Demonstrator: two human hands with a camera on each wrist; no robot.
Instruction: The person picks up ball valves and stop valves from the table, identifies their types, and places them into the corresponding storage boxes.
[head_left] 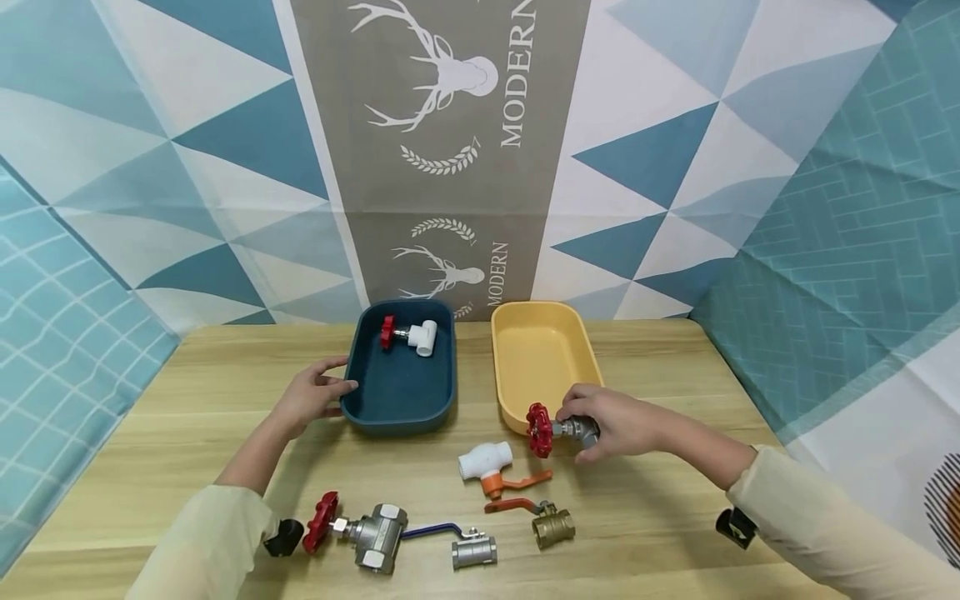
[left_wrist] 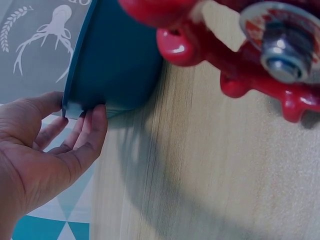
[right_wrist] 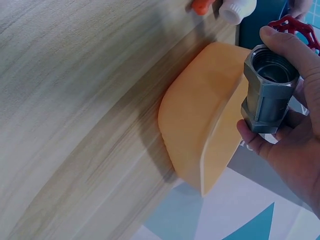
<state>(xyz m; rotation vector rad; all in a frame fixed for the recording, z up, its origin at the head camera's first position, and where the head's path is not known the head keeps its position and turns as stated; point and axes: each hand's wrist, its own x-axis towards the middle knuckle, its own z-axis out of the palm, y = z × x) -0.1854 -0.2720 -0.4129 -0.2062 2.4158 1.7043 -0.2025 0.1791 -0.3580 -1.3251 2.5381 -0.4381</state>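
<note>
My right hand [head_left: 611, 423] grips a metal gate valve [right_wrist: 270, 95] with a red handwheel [head_left: 540, 430], close over the near right corner of the yellow tray [head_left: 510, 410]. Its threaded opening faces the camera in the right wrist view. At the left side of the dark blue tray [head_left: 397, 427], my left hand [head_left: 311, 396] pinches the wall, thumb at the rim and fingers against the outside. Inside the blue tray lies a white plastic valve [head_left: 422, 337] with a red handwheel.
On the wooden table [head_left: 637, 533] in front of the trays lie a white ball valve [head_left: 485, 460] with an orange lever, a brass valve [head_left: 553, 527] with a red lever, a small blue-levered valve [head_left: 474, 551] and a larger steel gate valve [head_left: 378, 537]. Patterned cloth stands behind.
</note>
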